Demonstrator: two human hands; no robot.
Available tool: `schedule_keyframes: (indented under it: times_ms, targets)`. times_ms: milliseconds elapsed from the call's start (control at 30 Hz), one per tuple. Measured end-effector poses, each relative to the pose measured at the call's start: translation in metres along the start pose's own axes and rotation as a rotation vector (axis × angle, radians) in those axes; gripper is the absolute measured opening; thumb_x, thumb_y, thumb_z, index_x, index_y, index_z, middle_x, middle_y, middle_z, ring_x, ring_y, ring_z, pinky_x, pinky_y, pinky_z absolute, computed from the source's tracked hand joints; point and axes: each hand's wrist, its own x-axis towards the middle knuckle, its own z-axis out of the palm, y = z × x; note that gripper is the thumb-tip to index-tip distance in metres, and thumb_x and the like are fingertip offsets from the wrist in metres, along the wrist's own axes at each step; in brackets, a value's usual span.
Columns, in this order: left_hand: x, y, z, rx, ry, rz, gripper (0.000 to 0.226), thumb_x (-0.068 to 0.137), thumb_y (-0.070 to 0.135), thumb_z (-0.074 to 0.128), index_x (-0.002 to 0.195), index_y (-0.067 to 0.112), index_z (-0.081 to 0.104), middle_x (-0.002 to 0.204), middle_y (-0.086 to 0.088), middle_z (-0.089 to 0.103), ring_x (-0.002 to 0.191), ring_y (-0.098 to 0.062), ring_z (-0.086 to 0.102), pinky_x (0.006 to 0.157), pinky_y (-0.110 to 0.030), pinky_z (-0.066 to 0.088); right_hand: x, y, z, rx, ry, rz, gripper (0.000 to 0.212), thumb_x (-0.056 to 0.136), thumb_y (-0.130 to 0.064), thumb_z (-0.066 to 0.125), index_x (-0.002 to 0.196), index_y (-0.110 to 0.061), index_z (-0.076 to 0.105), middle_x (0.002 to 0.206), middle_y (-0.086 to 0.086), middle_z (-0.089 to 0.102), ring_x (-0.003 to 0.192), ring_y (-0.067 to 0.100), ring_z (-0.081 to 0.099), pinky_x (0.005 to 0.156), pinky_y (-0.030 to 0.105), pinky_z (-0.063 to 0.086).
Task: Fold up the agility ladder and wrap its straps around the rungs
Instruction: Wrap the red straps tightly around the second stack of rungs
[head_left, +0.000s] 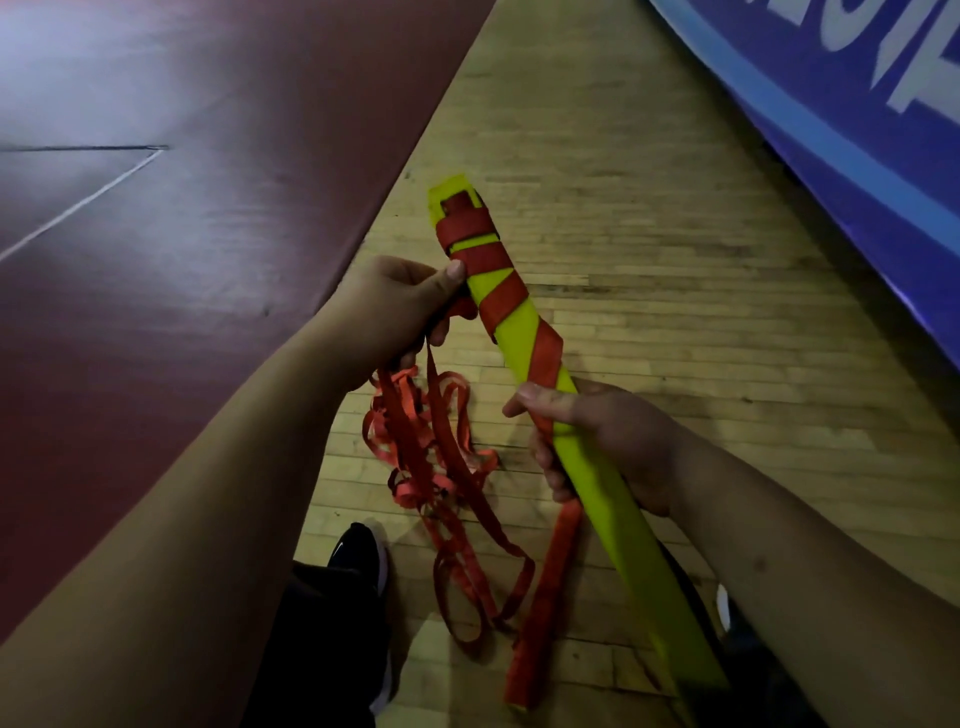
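Note:
The stacked yellow rungs (597, 483) form one long flat bundle that runs from upper left to lower right. A red strap (501, 299) is wound in several diagonal turns around its upper half. My right hand (602, 441) grips the bundle at mid-length, thumb on top pressing the strap's last turn. My left hand (400, 306) holds the strap beside the upper end, thumb tip against the bundle. A tangle of loose red straps (441, 467) hangs from my left hand toward the floor. One more red strap end (545, 597) dangles below my right hand.
Wooden plank floor (649, 234) lies beneath. A dark red mat (182, 208) covers the left side, a blue mat with white lettering (857, 104) the upper right. My black shoe (358, 561) and dark trouser leg stand at the bottom.

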Motion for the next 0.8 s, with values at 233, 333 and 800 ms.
schedule_keyframes:
  times_ms: [233, 333, 800]
  targets:
    - [-0.001, 0.007, 0.018, 0.210, 0.139, -0.122, 0.042, 0.108, 0.038, 0.058, 0.086, 0.011, 0.081, 0.059, 0.000, 0.071, 0.044, -0.015, 0.058, 0.046, -0.028, 0.049, 0.015, 0.015, 0.011, -0.200, 0.290, -0.005, 0.038, 0.092, -0.051, 0.083, 0.104, -0.016, 0.076, 0.072, 0.009, 0.074, 0.059, 0.027, 0.069, 0.056, 0.034, 0.055]
    - [-0.003, 0.011, 0.026, 0.184, 0.177, -0.174, 0.059, 0.101, 0.061, 0.062, 0.082, 0.008, 0.080, 0.058, 0.000, 0.071, 0.042, -0.015, 0.058, 0.046, -0.026, 0.047, 0.016, 0.016, 0.020, -0.325, 0.363, -0.039, 0.037, 0.095, -0.052, 0.079, 0.099, -0.016, 0.075, 0.069, 0.003, 0.076, 0.055, 0.022, 0.072, 0.051, 0.028, 0.054]
    - [0.002, 0.005, 0.011, -0.268, -0.021, 0.000, 0.049, 0.102, 0.059, 0.066, 0.080, 0.015, 0.064, 0.067, 0.000, 0.043, 0.055, -0.016, 0.034, 0.053, -0.033, 0.026, 0.000, -0.001, 0.001, 0.052, -0.162, 0.065, 0.076, 0.093, -0.086, 0.047, 0.121, -0.018, 0.069, 0.127, 0.023, 0.076, 0.088, 0.032, 0.072, 0.083, 0.044, 0.057]
